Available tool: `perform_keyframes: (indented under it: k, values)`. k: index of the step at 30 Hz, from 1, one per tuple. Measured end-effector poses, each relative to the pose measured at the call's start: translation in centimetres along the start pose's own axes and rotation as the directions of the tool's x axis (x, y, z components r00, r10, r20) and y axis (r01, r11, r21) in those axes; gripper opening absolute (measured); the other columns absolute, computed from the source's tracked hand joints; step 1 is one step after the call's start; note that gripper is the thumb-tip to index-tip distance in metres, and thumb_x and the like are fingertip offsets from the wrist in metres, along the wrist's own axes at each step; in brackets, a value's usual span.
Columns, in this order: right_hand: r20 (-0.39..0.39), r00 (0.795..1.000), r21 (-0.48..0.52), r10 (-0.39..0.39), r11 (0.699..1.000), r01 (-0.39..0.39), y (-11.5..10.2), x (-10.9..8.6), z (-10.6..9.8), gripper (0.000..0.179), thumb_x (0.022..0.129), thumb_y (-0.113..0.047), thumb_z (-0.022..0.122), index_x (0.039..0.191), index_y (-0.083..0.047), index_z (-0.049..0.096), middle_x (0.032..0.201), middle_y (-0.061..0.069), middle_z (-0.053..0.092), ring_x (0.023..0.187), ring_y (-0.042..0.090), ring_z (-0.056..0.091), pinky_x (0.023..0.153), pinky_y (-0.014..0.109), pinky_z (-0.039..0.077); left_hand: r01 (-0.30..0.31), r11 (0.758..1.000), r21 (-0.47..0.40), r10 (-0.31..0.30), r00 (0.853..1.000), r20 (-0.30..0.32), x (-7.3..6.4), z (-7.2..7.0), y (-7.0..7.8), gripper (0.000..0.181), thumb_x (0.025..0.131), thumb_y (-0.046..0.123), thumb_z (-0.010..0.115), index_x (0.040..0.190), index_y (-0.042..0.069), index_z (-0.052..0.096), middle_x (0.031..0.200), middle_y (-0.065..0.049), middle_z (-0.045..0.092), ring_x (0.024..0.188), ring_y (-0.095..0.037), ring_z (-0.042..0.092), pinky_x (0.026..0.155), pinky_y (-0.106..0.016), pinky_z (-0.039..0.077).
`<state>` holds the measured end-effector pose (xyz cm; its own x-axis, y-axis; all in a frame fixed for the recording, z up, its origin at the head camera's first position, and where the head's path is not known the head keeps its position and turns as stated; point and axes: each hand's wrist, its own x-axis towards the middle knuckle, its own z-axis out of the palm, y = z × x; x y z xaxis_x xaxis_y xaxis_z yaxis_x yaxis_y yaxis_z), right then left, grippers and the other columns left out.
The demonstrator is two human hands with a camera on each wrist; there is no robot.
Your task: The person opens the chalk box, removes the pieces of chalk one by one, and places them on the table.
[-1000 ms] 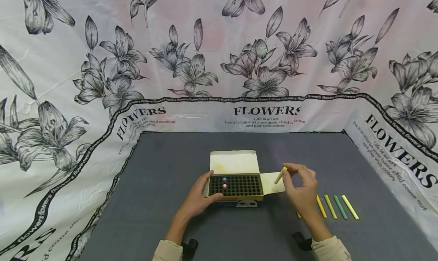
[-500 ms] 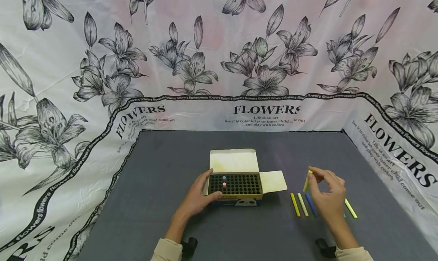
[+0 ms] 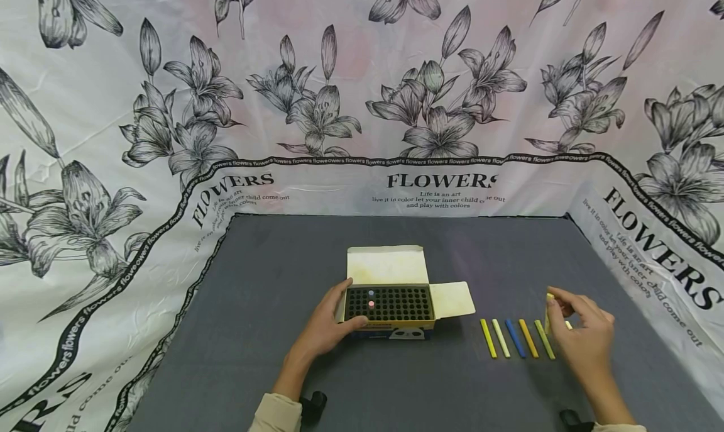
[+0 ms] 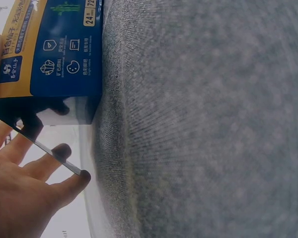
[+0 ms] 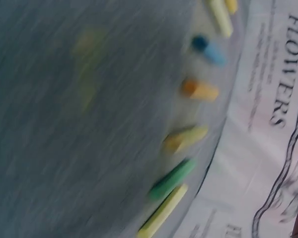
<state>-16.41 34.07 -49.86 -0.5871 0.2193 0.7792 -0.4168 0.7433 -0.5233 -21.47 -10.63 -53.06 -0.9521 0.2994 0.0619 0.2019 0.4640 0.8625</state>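
An open chalk box (image 3: 396, 325), dark blue and yellow, stands mid-table with its lid and right flap folded out. A blue chalk stick (image 3: 371, 292) and a pink one (image 3: 371, 304) sit in its black holed insert. My left hand (image 3: 322, 328) holds the box's left end, thumb at the front; in the left wrist view its fingers touch an opened side flap (image 4: 59, 157). Out to the right, my right hand (image 3: 585, 334) pinches a yellow chalk stick (image 3: 547, 315), upright above the row's right end. The right wrist view does not show this stick.
Right of the box lies a spaced row of several chalk sticks, including a blue one (image 3: 514, 338) and an orange one (image 3: 528, 338). A green stick (image 5: 172, 179) and a pale yellow one (image 5: 163, 211) end the row. Flower-printed cloth (image 3: 441, 190) borders the grey table (image 3: 283, 256).
The right hand has moved right from beside the box's flap, carrying the yellow chalk stick, to the row's right end. The left hand and box have stayed put.
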Motion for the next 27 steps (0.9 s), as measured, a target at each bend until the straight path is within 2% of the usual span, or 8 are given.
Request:
perform_keyframes:
  k: [5, 9, 15, 18, 20, 22, 25, 27]
  values:
    - [0.004, 1.0, -0.089, 0.028, 0.996, -0.028, 1.4, -0.3, -1.7, 0.021, 0.08, 0.012, 0.073, 0.1, 0.004, 0.078, 0.088, -0.04, 0.055, 0.078, -0.024, 0.044, 0.077, 0.024, 0.025, 0.009, 1.0, -0.002, -0.009, 1.0, 0.003, 0.0, 0.0, 0.0, 0.089, 0.09, 0.045, 0.077, 0.162, 0.023, 0.03, 0.165, -0.015, 0.032, 0.148, -0.042, 0.037, 0.109, -0.065, 0.04]
    - [0.029, 0.997, -0.141, 0.077, 0.987, -0.072, 2.4, -0.3, -2.9, 0.021, 0.082, 0.009, 0.074, 0.101, 0.004, 0.078, 0.086, -0.045, 0.05, 0.076, -0.026, 0.041, 0.076, 0.027, 0.024, 0.018, 1.0, -0.006, -0.018, 1.0, 0.004, 0.0, 0.0, 0.0, 0.089, 0.09, 0.046, 0.077, 0.162, 0.025, 0.03, 0.165, -0.013, 0.031, 0.149, -0.041, 0.036, 0.11, -0.065, 0.04]
    - [0.099, 0.986, -0.237, 0.136, 0.965, -0.109, 4.4, -0.6, -4.6, 0.017, 0.083, 0.003, 0.074, 0.099, 0.0, 0.078, 0.083, -0.048, 0.044, 0.071, -0.029, 0.036, 0.072, 0.032, 0.018, 0.017, 1.0, -0.001, -0.017, 1.0, -0.003, 0.0, 0.0, 0.1, 0.088, 0.09, 0.045, 0.077, 0.161, 0.023, 0.031, 0.164, -0.015, 0.033, 0.147, -0.042, 0.038, 0.107, -0.066, 0.041]
    - [0.158, 0.974, -0.3, 0.164, 0.947, -0.111, 5.6, -0.8, -5.4, 0.014, 0.086, -0.001, 0.073, 0.099, -0.002, 0.078, 0.082, -0.047, 0.044, 0.071, -0.03, 0.034, 0.07, 0.034, 0.018, 0.019, 1.0, -0.004, -0.019, 1.0, -0.005, 0.1, 0.0, 0.2, 0.087, 0.09, 0.044, 0.077, 0.161, 0.023, 0.031, 0.164, -0.015, 0.033, 0.147, -0.043, 0.038, 0.108, -0.067, 0.04]
    - [0.216, 0.957, -0.356, 0.191, 0.929, -0.105, 6.3, -0.9, -5.9, 0.014, 0.088, -0.005, 0.071, 0.1, -0.003, 0.078, 0.078, -0.034, 0.057, 0.07, -0.028, 0.033, 0.068, 0.038, 0.02, 0.023, 1.0, -0.007, -0.023, 1.0, -0.004, 0.2, 0.0, 0.2, 0.087, 0.09, 0.044, 0.077, 0.161, 0.023, 0.031, 0.164, -0.015, 0.033, 0.148, -0.043, 0.037, 0.108, -0.067, 0.039]
    - [0.29, 0.93, -0.416, 0.224, 0.905, -0.089, 7.0, -0.8, -6.3, 0.015, 0.091, -0.009, 0.069, 0.103, -0.004, 0.077, 0.078, -0.015, 0.068, 0.07, -0.025, 0.032, 0.066, 0.042, 0.022, 0.023, 1.0, -0.009, -0.023, 1.0, -0.005, 0.2, 0.0, 0.2, 0.087, 0.091, 0.044, 0.077, 0.161, 0.023, 0.031, 0.164, -0.015, 0.034, 0.148, -0.043, 0.036, 0.109, -0.068, 0.039]
    - [0.401, 0.869, -0.49, 0.289, 0.87, -0.063, 7.7, -0.3, -6.6, 0.017, 0.095, -0.013, 0.066, 0.106, -0.005, 0.077, 0.086, 0.013, 0.074, 0.067, -0.012, 0.045, 0.061, 0.044, 0.023, 0.026, 1.0, -0.003, -0.026, 1.0, -0.004, 0.2, 0.0, 0.2, 0.087, 0.09, 0.045, 0.077, 0.161, 0.024, 0.031, 0.164, -0.014, 0.034, 0.148, -0.043, 0.037, 0.108, -0.067, 0.039]
    - [0.465, 0.818, -0.521, 0.339, 0.852, -0.057, 8.2, 0.1, -6.6, 0.019, 0.097, -0.015, 0.065, 0.108, -0.004, 0.076, 0.089, 0.015, 0.075, 0.067, 0.004, 0.056, 0.06, 0.044, 0.024, 0.026, 1.0, 0.001, -0.026, 1.0, -0.003, 0.1, 0.0, 0.2, 0.087, 0.09, 0.045, 0.077, 0.161, 0.024, 0.031, 0.164, -0.014, 0.034, 0.147, -0.043, 0.038, 0.108, -0.067, 0.04]
